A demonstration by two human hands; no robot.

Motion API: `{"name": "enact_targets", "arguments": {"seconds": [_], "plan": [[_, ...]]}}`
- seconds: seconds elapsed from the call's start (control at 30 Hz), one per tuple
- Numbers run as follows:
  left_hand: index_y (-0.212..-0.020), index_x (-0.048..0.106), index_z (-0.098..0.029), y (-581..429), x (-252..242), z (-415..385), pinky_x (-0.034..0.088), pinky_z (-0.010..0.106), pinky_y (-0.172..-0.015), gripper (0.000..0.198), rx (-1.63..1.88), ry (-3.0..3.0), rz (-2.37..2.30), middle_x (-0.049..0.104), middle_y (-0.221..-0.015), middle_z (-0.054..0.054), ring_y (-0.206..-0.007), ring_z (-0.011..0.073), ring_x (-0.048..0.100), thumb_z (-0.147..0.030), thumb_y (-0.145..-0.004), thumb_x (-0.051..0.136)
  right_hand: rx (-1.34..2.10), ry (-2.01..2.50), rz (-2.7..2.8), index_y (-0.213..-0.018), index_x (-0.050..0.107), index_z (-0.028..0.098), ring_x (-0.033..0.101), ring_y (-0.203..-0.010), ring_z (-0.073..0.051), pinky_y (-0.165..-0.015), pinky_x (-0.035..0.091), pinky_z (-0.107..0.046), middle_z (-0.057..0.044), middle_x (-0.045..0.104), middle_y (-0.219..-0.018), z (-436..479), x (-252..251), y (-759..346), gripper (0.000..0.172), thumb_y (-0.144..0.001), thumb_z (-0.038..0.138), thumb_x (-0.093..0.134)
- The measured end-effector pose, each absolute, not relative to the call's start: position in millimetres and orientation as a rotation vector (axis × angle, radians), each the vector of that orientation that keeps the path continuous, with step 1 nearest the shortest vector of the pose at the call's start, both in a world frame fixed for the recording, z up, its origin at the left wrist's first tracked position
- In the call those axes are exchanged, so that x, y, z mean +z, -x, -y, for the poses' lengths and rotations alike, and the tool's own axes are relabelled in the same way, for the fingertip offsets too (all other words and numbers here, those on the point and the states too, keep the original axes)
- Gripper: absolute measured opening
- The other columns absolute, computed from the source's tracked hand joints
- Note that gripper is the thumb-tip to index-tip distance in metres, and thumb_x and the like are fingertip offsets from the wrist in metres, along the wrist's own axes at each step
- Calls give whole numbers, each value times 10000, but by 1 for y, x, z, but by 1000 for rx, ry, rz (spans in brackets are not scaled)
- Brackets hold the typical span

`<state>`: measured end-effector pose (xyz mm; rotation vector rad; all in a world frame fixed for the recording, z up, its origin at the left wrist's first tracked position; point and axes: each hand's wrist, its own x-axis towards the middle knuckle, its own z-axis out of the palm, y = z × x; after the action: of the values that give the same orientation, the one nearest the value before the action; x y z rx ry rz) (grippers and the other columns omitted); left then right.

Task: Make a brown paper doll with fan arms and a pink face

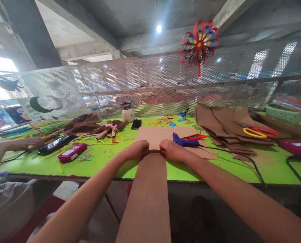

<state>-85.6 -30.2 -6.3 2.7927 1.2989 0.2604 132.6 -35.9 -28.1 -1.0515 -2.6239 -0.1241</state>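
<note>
A long strip of brown paper [152, 189] runs from the green table top down over its front edge. Its far end is rolled or folded into a narrow dark band [155, 151]. My left hand [138, 149] grips the left end of that band, fingers curled closed. At the right end my right hand [172, 150] pinches it in the same way. Behind the hands a flat sheet of tan card [163, 133] lies on the table. Just beyond my right hand rests a blue glue gun [184, 141], its cable trailing right.
Stacked brown paper [223, 125] lies at right, with yellow-and-red-handled scissors [259, 132] on top. A phone [136, 124], a jar [127, 113] and a purple box [72, 153] stand left of centre. Another person's hand [30, 144] reaches in at far left. The table's front edge [102, 178] is close.
</note>
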Motion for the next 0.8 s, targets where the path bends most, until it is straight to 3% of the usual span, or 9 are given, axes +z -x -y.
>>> {"name": "enact_targets", "arguments": {"seconds": [0.2, 0.5, 0.7, 0.8], "plan": [[-744, 504, -169, 88, -13, 41, 381, 246, -672, 137, 260, -3065, -1276, 507, -818, 40, -750, 148, 487, -217, -848, 430, -246, 987, 2686, -847, 580, 103, 507, -873, -201, -723, 378, -275, -108, 580, -876, 46, -24, -131, 145, -733, 33, 524], [-796, 511, -163, 91, -18, 51, 396, 267, -700, 89, 249, -3225, -1337, 494, -832, 52, -759, 157, 466, -144, -825, 429, -469, 1088, 2657, -921, 548, 127, 518, -886, -222, -704, 403, -292, -104, 593, -906, 58, -23, -127, 163, -827, 53, 438], [-808, 606, -170, 91, 3, 36, 398, 251, -681, 137, 421, -2830, -1292, 556, -852, 48, -757, 144, 501, -199, -770, 478, -414, 1082, 2665, -910, 561, 121, 528, -884, -220, -681, 390, -285, -111, 602, -903, 55, -15, -130, 181, -792, 27, 459], [-811, 623, -144, 86, 17, 20, 402, 249, -668, 253, 482, -2406, -1269, 608, -797, 47, -726, 140, 512, -325, -808, 446, -415, 1061, 2648, -919, 568, 111, 516, -887, -225, -676, 379, -288, -117, 593, -905, 55, -12, -131, 191, -772, 29, 477]]}}
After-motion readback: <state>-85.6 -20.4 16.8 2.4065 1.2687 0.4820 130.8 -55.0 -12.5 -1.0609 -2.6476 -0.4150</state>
